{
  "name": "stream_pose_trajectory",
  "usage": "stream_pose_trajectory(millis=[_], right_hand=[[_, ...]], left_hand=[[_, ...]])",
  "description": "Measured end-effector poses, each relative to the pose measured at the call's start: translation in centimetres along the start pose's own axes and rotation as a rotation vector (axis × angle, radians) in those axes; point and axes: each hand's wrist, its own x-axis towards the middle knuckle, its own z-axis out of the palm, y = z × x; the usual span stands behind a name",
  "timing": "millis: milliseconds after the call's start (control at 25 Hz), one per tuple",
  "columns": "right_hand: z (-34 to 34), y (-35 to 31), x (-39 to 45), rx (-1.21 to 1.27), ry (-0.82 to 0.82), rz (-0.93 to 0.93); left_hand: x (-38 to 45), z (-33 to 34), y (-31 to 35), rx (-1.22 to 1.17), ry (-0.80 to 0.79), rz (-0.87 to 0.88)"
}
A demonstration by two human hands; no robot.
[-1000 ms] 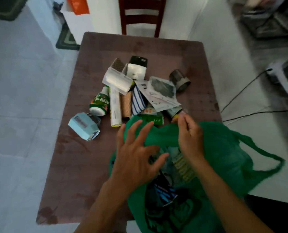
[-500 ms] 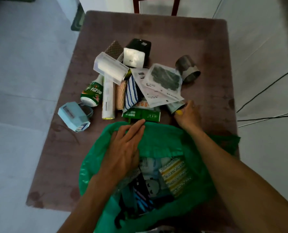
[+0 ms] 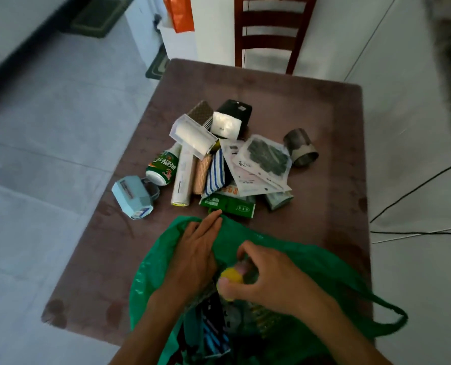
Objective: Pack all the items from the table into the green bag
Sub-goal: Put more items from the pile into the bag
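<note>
At the near edge of the table sits the green bag, mouth gaping toward the camera, one handle trailing off to the right. Over that mouth hovers the right hand, fingers and thumb curled round a small item with a yellow end; what the item is, the blur will not say. The left hand lies flat on the bag's far rim, fingers straight and together, tips reaching just short of a green packet at the front of the pile. Inside the bag, dark packets with blue stripes show between the forearms.

Beyond the bag, the pile is bunched at mid-table. A pale blue box stands apart on the left, beside a green-labelled bottle lying on its side. Next comes a long white tube, with a clear lint-roller case resting across its top. A blue-striped cloth leans against flat white pouches. Further back, a white tissue pack sits against a black box. Off to the right, a roll of camouflage tape lies on its side. Behind the table stands a dark wooden chair.
</note>
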Motion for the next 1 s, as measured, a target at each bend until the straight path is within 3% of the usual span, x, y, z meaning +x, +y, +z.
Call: stream_pose_trajectory(millis=[120, 280, 360, 440, 560, 760, 920, 1000], right_hand=[[-0.5, -0.8, 0.8, -0.186, 0.318, 0.057], [-5.1, -0.6, 8.1, 0.037, 0.722, 0.064], [-7.5, 1.6, 14.4, 0.144, 0.737, 0.205], [-8.0, 4.8, 19.4, 0.166, 0.569, 0.409], [-7.7, 8.4, 22.9, 0.067, 0.473, 0.474], [-10.3, 8.3, 22.3, 0.143, 0.751, 0.363], [-9.9, 3.2, 12.2, 0.708, 1.016, 0.066], [-8.1, 1.3, 5.0, 0.987, 1.043, -0.01]], left_hand=[[0.1, -0.6, -0.5, -0.054, -0.047, -0.022], [0.4, -0.5, -2.2, -0.071, -0.092, 0.069], [0.4, -0.6, -2.4, -0.095, -0.102, 0.088], [0.2, -0.7, -2.4, -0.13, -0.095, 0.099], [-0.4, -1.1, -3.2, -0.123, -0.055, 0.174], [-1.1, -0.9, -3.9, -0.156, -0.023, 0.128], [-0.5, -1.4, -3.8, -0.263, -0.059, 0.103], [-0.4, -1.6, -3.7, -0.39, -0.09, 0.033]])
